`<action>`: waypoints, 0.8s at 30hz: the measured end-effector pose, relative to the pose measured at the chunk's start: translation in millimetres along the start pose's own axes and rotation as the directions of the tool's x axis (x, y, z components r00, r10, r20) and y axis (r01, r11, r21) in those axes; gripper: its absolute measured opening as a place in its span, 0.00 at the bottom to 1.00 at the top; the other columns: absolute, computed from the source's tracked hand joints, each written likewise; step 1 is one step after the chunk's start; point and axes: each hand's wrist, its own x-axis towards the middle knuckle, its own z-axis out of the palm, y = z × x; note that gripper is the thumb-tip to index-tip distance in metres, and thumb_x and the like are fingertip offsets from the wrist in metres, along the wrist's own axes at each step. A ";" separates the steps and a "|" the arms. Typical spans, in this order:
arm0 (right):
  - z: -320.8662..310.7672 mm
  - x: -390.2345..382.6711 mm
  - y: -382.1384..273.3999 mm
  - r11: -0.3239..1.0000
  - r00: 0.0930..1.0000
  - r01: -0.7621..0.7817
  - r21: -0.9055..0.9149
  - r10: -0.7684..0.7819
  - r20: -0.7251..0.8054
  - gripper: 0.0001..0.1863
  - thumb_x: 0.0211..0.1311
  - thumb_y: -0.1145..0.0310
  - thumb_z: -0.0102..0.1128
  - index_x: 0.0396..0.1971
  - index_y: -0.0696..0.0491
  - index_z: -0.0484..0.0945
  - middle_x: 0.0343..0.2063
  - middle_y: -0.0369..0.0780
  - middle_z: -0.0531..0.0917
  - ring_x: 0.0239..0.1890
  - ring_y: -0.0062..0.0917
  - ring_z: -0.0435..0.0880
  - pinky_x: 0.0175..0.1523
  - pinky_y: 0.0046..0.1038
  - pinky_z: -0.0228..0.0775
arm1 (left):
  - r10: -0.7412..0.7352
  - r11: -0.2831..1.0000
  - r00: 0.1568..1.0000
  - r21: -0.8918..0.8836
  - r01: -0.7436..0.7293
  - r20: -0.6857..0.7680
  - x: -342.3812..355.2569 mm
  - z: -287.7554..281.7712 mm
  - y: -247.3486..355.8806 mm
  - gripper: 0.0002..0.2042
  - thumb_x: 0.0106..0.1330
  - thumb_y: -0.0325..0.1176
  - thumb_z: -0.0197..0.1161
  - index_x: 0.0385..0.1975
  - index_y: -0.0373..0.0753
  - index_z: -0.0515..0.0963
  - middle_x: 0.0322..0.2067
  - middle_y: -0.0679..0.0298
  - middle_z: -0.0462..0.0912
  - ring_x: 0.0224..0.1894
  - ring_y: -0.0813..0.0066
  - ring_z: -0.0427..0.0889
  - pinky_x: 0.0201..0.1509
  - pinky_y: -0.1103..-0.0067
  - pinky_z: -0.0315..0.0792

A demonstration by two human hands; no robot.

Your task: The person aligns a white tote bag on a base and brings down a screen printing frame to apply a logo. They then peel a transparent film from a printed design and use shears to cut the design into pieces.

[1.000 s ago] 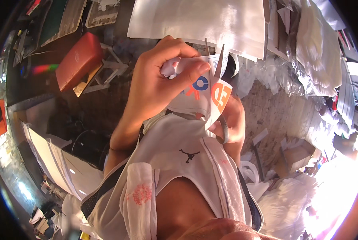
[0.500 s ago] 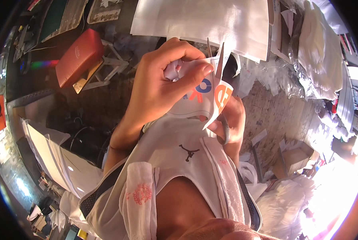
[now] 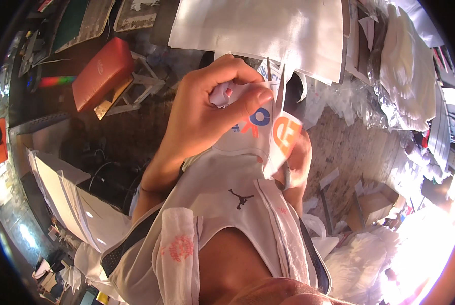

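My left hand (image 3: 214, 99) pinches a white printed sheet (image 3: 245, 137) between thumb and fingers. Blue, red and orange shapes are printed on the sheet, which is curled in the palm. My right hand (image 3: 299, 160) is closed around the handles of a pair of scissors (image 3: 281, 91), partly behind the sheet. The two pointed blades stand upward and a little apart, just beyond my left thumb, with the sheet's cut edge between and beside them. A flap with the orange print hangs over to the right of the blades and hides most of my right fingers.
Large white sheets (image 3: 258, 30) lie on a surface ahead. A red padded stool (image 3: 104, 73) stands at the far left. Clear plastic scraps (image 3: 349, 99) litter the floor on the right, near a cardboard box (image 3: 372, 206). White boards (image 3: 75, 198) lean at the left.
The orange-printed flap has swung outward to the right and shows more of its face. Another printed piece now shows behind the blades. Both hands have shifted only slightly.
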 end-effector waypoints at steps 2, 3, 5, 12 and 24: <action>-1.4 -1.3 2.6 1.000 1.000 0.013 0.006 -0.013 -0.009 0.25 0.44 0.60 0.78 0.40 0.61 0.85 0.27 0.34 0.85 0.27 0.19 0.77 0.34 0.23 0.65 | 0.004 0.999 1.000 -0.044 -0.003 0.011 -0.4 2.5 -1.9 0.08 0.66 0.27 0.74 0.32 0.31 0.81 0.29 0.70 0.77 0.32 0.86 0.70 0.36 0.84 0.62; -1.9 -1.7 3.3 1.000 1.000 0.019 0.010 -0.019 -0.014 0.26 0.43 0.59 0.77 0.40 0.61 0.85 0.28 0.34 0.85 0.27 0.19 0.77 0.34 0.23 0.65 | 0.010 1.000 0.999 -0.029 -0.009 0.032 -0.2 1.2 -1.5 0.07 0.67 0.27 0.74 0.34 0.31 0.82 0.30 0.69 0.78 0.32 0.86 0.73 0.36 0.84 0.65; -2.7 -0.5 -0.7 1.000 1.000 0.011 -0.022 -0.011 0.000 0.26 0.44 0.58 0.78 0.39 0.61 0.85 0.27 0.34 0.85 0.26 0.19 0.77 0.34 0.23 0.64 | 0.023 1.000 0.997 0.000 -0.023 0.077 1.7 -3.1 0.0 0.06 0.68 0.26 0.73 0.37 0.30 0.84 0.33 0.66 0.80 0.34 0.84 0.78 0.37 0.83 0.70; -5.2 1.5 -1.4 0.993 0.999 0.026 -0.119 -0.022 0.033 0.26 0.43 0.56 0.81 0.36 0.60 0.84 0.23 0.34 0.82 0.24 0.19 0.75 0.32 0.24 0.65 | 0.066 0.998 0.995 -0.011 -0.066 0.076 2.7 -4.2 -8.0 0.06 0.69 0.26 0.73 0.37 0.30 0.83 0.34 0.66 0.81 0.34 0.85 0.78 0.38 0.83 0.70; -5.9 2.4 -2.2 0.989 0.996 0.011 -0.148 0.003 0.094 0.28 0.45 0.55 0.81 0.41 0.61 0.85 0.24 0.36 0.82 0.24 0.20 0.77 0.33 0.25 0.67 | 0.012 0.995 0.993 -0.103 0.000 0.114 2.2 -9.5 -14.3 0.06 0.69 0.27 0.73 0.35 0.31 0.83 0.32 0.68 0.82 0.34 0.87 0.75 0.38 0.84 0.68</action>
